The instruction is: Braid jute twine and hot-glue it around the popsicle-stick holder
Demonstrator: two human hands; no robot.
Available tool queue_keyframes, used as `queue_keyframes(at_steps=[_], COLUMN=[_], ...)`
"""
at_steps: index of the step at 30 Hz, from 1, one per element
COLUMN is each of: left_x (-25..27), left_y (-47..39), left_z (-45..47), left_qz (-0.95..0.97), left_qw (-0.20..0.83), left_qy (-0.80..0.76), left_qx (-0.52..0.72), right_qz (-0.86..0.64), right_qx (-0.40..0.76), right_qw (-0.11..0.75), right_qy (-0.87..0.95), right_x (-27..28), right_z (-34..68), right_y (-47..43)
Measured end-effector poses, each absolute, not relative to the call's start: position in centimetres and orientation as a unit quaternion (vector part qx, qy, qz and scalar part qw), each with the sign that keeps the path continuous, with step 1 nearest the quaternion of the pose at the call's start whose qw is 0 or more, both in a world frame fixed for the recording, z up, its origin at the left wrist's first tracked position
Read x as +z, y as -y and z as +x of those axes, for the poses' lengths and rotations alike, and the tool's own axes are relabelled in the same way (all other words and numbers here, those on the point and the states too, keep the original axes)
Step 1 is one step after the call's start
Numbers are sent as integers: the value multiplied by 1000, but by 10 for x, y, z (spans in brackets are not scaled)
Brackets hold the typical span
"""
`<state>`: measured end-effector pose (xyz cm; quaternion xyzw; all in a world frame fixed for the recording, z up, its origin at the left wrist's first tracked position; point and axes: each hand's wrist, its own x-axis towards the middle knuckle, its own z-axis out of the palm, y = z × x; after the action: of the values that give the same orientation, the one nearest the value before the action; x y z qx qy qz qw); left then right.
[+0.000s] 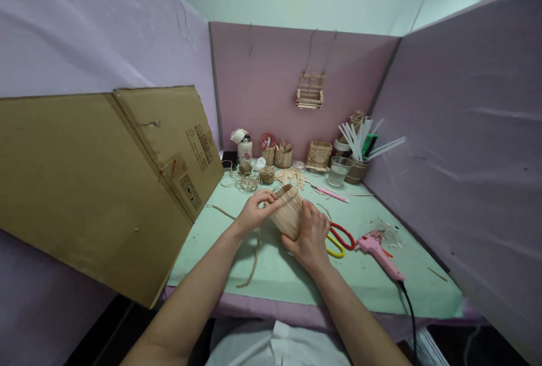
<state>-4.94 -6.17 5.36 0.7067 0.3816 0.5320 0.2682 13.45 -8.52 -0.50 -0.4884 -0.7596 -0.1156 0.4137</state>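
A small holder made of wooden craft sticks (287, 220) is tilted between my hands above the table. My left hand (258, 208) is closed at its upper left, fingers on the twine (289, 197) that runs along the rim. My right hand (311, 230) wraps round its right side, thumb underneath. A loose length of twine (256, 261) hangs from below my left hand onto the table. Red-and-yellow scissors (344, 237) lie just right of my right hand, partly hidden by it. The pink glue gun (381, 256) rests farther right.
Loose sticks (292, 177), twine balls (267, 174), a pink craft knife (332, 194), a clear cup (339, 171) and glue sticks (358, 137) in a pot line the back. A cardboard sheet (105, 185) leans at left. The glue gun's cord (410, 309) drops over the front edge.
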Motion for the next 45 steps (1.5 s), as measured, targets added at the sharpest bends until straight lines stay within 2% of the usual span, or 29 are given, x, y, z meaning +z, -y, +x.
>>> queue_keyframes(at_steps=[38, 45], left_x=[55, 46], left_y=[62, 55], left_z=[-48, -51], left_qz=[697, 628], left_qw=[291, 329], left_qy=[-379, -392], left_qx=[535, 587], right_qz=[-517, -525], right_qx=[-72, -47], right_qw=[430, 440], right_qy=[736, 727], right_x=[-9, -9], right_z=[136, 138], right_y=[78, 75])
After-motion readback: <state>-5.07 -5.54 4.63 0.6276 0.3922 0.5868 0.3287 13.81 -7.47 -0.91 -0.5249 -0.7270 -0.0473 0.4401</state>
